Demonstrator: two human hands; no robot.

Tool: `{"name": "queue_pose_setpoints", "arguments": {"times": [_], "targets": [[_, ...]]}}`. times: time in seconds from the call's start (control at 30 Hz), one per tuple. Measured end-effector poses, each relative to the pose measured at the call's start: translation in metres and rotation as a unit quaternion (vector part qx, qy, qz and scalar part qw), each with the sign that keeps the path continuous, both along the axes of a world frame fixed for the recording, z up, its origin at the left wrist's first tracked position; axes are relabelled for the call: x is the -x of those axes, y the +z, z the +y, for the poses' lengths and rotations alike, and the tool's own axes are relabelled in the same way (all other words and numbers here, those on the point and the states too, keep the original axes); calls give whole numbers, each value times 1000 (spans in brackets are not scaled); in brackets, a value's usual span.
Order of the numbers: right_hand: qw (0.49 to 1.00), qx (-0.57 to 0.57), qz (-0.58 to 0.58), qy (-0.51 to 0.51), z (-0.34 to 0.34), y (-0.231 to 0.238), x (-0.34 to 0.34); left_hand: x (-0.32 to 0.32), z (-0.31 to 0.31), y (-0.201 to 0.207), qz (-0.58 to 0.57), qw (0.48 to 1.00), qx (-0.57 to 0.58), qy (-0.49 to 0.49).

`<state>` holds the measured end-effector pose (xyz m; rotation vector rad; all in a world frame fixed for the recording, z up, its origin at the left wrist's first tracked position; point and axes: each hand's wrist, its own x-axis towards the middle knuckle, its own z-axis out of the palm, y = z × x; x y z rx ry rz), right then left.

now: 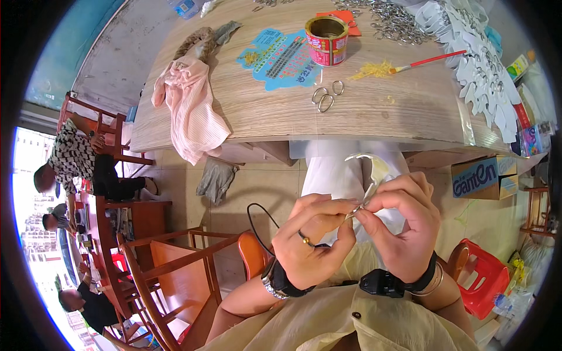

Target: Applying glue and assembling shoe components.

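Observation:
Above my lap, my left hand [316, 237] and my right hand [405, 219] meet fingertip to fingertip. Both pinch a white strip-like piece [374, 169], whose pale curved end rises above the right fingers. A small shiny metal part [358, 208] shows between the fingertips; its shape is mostly hidden. On the table ahead lie three loose metal rings [325, 103]. Behind them stands a red tin can [325, 50] with an open top and yellowish residue on its rim. A brush [430, 60] with a red handle rests its bristles on a yellow smear.
White cut pieces [486, 76] with metal rings are heaped at the table's right, beside piled rings [401, 23]. A blue printed sheet [281, 61] and pink cloth [190, 105] lie left. Wooden chairs [175, 275], a red stool [483, 281] and a cardboard box [483, 178] surround me. People sit far left.

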<state>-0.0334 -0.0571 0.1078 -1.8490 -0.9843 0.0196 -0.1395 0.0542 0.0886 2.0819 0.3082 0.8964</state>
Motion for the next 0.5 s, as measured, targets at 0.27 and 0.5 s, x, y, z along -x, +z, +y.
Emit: {"name": "queue_pose_setpoints", "arguments": {"times": [0.27,0.5], "targets": [[999,14,-35,23,-2,1,-2,2,0,3,24,985,171,-19],[997,26,-64,38,-7,1,-7,2,1,-1,18,968,245,-43]]}}
